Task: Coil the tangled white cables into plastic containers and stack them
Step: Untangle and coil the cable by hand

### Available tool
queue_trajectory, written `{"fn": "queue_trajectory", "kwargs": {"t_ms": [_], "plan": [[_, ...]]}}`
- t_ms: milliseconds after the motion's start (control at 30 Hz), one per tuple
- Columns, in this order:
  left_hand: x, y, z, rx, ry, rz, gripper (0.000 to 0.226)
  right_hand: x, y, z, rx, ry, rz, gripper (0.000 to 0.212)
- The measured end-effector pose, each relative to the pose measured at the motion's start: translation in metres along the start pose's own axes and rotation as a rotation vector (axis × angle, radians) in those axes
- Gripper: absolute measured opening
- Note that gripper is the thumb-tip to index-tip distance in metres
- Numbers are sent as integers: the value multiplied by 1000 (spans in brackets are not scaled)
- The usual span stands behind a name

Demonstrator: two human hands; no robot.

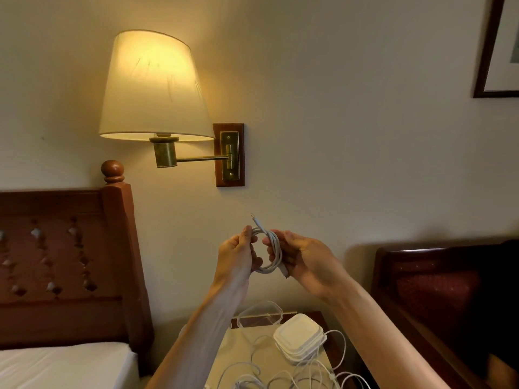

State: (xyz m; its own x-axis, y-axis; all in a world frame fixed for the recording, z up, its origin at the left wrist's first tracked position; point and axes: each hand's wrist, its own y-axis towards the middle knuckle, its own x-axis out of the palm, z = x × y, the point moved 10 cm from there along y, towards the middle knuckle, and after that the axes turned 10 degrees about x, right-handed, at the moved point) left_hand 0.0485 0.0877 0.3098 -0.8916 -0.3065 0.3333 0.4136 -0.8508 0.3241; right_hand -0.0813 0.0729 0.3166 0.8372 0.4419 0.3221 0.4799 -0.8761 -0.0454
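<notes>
Both arms raised, left hand (237,255) and right hand (304,262) gripping

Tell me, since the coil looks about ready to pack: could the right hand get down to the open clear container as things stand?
Probably yes. The clear container sits open on the nightstand below the hands, nothing covering it. But the right hand and left hand both grip the coiled cable, so it would carry that along.

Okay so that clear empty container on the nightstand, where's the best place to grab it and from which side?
Probably pinch the clear container's upper rim from above, on its far side. It sits upright and open, the lid stack crowds its right side and loose cables lie in front. Both hands hold a coil.
</notes>
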Motion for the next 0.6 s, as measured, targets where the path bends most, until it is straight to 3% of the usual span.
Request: {"fn": "queue_trajectory", "kwargs": {"t_ms": [133, 233, 333, 467, 600], "plan": [[-3, 0, -10, -45, -38, -74, 35, -1, -2, 7, 11, -9, -55, 23], [-6, -10, -36, -157, -103, -150, 50, -12, -6, 19, 10, 11, -49, 21], [-31, -26, -82, -223, -18, -101, 51, -35, -12, 48, 58, 17, -2, 21], [-79, -88, -181, -270, 252, -80, 36, -82, -29, 113, 72, -99, 177, 16], [-115, -154, -255, -116, 781, -317, 43, -120, -58, 187, 94, -400, 353, 23]]}}
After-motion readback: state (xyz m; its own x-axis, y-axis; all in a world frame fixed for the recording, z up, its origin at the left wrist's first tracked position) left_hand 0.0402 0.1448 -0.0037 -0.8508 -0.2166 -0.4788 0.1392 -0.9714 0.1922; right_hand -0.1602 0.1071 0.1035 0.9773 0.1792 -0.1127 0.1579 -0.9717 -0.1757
